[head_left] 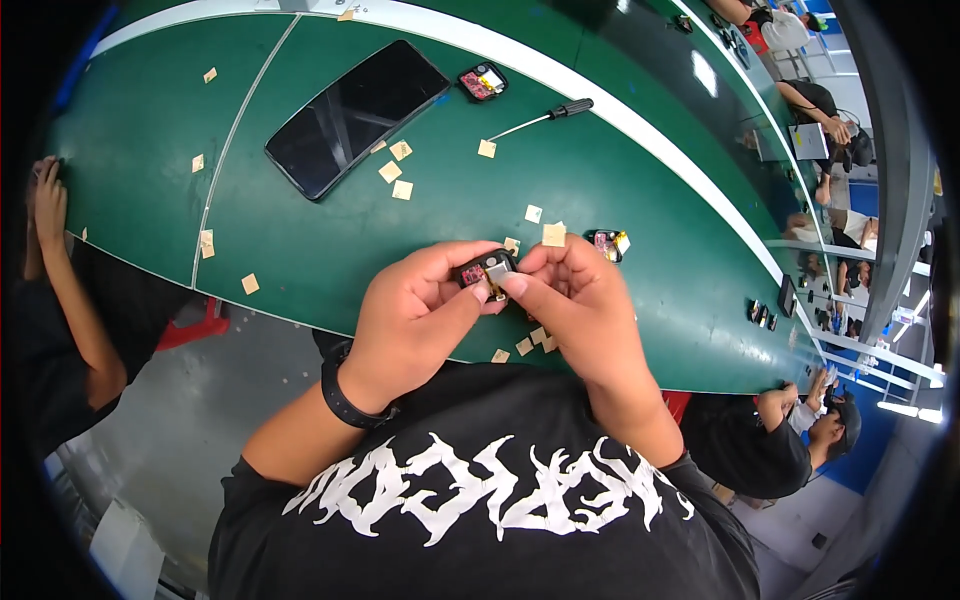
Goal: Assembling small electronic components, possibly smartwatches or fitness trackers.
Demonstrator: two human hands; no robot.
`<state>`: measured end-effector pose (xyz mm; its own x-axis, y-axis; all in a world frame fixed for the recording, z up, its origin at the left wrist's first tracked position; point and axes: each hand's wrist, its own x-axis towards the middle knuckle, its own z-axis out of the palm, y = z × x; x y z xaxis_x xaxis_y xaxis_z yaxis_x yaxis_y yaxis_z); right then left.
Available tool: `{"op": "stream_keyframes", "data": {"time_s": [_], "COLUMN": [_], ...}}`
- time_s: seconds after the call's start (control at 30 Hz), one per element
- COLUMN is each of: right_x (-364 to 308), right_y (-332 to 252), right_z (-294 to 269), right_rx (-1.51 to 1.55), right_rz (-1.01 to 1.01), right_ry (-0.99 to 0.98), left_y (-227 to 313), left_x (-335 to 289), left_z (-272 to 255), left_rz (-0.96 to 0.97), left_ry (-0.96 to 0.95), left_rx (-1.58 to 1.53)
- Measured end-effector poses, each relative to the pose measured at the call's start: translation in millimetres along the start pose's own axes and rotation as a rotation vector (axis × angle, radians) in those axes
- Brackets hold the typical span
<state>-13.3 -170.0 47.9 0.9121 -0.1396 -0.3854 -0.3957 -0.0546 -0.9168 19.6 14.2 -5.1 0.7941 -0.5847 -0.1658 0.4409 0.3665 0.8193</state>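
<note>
Between my two hands, close to the table's near edge, is a small black device casing [472, 273] with its inside exposed, showing a red circuit board and a silver, battery-like part. My left hand [412, 312] grips the casing from its left side, thumb along the lower edge. From the right, my right hand [585, 305] pinches it and presses its thumb by the silver part. A small beige paper square [554, 235] lies at my right index finger; whether it sticks to the finger I cannot tell. Another opened casing [608, 244] sits just beyond my right hand.
On the green table [330, 250] lie a large black phone-like slab [358, 118], a screwdriver [545, 117] and a third opened casing [483, 82]. Several beige squares [390, 172] are scattered about. A person's hands [48, 205] rest at far left; another person [760, 440] sits at right.
</note>
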Motion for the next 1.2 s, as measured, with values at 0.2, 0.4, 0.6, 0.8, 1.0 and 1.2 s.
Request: {"op": "stream_keyframes", "data": {"time_s": [0.2, 0.4, 0.6, 0.8, 1.0, 1.2], "right_x": [-17.7, -21.0, -21.4, -18.2, -14.2, -12.2], "right_y": [-14.4, -4.6, 14.4, 19.5, 21.5, 25.4], "right_z": [-32.7, -70.6, -89.2, -93.7, -94.0, -94.4], "right_rx": [-0.022, -0.167, -0.195, -0.379, -0.437, -0.445], "right_rz": [-0.059, -0.063, -0.077, -0.115, -0.148, -0.156], "right_ry": [0.113, 0.242, 0.305, 0.399, 0.401, 0.396], "left_y": [2.2, 0.6, 0.4, 11.2, 6.6, 9.6], "left_x": [1.9, 2.4, 0.4, 3.9, 3.6, 3.4], "left_z": [3.7, 10.3, 12.5, 16.2, 11.3, 10.7], "left_rz": [0.007, -0.006, 0.007, -0.071, 0.003, -0.034], "left_ry": [0.071, 0.126, 0.132, 0.133, 0.134, 0.103], "left_rx": [-0.095, 0.066, 0.073, 0.14, 0.05, 0.017]}}
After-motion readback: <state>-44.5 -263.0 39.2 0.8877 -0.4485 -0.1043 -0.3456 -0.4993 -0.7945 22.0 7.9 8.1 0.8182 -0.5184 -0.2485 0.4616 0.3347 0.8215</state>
